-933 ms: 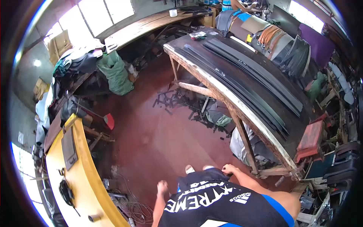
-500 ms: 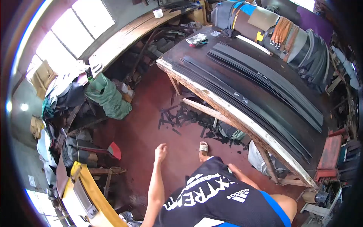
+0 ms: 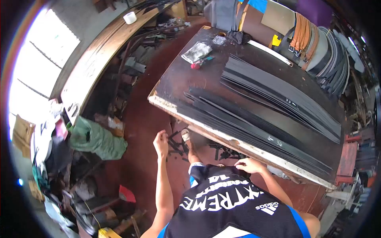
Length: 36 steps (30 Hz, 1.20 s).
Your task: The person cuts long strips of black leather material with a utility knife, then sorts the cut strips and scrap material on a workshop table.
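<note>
My left hand [image 3: 160, 143] hangs over the red floor, left of the table's near corner. Its fingers are loosely curled in, and nothing shows in them. My right hand [image 3: 250, 164] is in front of my black jersey [image 3: 226, 198], close to the table's near edge, its fingers loosely stretched to the left with nothing visible in them. Beyond it, on the dark table [image 3: 174, 81], lies a long stack of black strips [image 3: 242, 125] with white chalk marks. Farther back rests a second stack of dark grey strips [image 3: 278, 93], also marked.
A folded cloth [image 3: 197, 52] lies at the table's far left. Belts [image 3: 301, 36] and sheets drape over a roll behind. Left of me stand a green sack [image 3: 97, 139] and a wooden bench [image 3: 99, 47]. Black scraps [image 3: 226, 152] litter the floor under the table.
My view has moved closer to the table and its strips. My right hand has come up into fuller view by the table edge. Both stacks remain on the table.
</note>
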Available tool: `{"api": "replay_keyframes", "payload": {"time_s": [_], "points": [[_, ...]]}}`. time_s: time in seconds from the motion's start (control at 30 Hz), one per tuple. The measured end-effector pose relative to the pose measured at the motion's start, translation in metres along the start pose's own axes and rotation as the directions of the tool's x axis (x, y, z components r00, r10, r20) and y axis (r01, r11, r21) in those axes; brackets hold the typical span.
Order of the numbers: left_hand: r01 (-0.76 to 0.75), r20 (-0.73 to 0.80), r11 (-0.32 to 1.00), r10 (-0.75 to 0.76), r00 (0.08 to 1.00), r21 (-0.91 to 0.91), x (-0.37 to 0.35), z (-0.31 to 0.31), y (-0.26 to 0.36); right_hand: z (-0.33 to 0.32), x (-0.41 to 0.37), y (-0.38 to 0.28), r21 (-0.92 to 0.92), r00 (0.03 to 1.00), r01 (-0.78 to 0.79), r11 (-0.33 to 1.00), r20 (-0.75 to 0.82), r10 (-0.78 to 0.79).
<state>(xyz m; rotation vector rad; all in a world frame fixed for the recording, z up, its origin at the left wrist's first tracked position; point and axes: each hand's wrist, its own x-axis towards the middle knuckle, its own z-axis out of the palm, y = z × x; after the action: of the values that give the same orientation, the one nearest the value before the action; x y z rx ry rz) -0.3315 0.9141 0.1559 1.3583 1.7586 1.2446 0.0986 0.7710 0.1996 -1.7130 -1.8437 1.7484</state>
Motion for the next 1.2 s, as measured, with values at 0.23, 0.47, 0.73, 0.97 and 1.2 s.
{"api": "replay_keyframes", "payload": {"time_s": [0.23, 0.47, 0.73, 0.97, 1.2], "points": [[-0.275, 0.232, 0.96, 0.256, 0.938, 0.054, 0.261, 0.102, 0.065, -0.061, 0.09, -0.152, 0.031, 0.818, 0.056, 0.998, -0.574, -0.029], [-0.504, 0.449, 0.864, 0.448, 0.773, 0.006, 0.368, 0.236, 0.095, -0.089, 0.139, -0.23, -0.127, 0.64, -0.097, 0.987, -0.768, -0.036], [-0.733, 0.494, 0.673, 0.604, 0.625, 0.104, 0.4, 0.309, 0.08, -0.105, 0.162, -0.253, -0.065, 0.519, -0.28, 0.958, -0.849, 0.094], [-0.763, 0.443, 0.646, 0.681, 0.583, 0.012, 0.403, 0.316, 0.068, -0.217, 0.239, -0.276, -0.206, 0.417, -0.267, 0.942, -0.905, -0.08], [-0.711, 0.494, 0.703, 0.61, 0.619, 0.022, 0.403, 0.308, 0.078, -0.349, 0.396, -0.243, -0.333, 0.576, -0.352, 0.875, -0.814, -0.078]]}}
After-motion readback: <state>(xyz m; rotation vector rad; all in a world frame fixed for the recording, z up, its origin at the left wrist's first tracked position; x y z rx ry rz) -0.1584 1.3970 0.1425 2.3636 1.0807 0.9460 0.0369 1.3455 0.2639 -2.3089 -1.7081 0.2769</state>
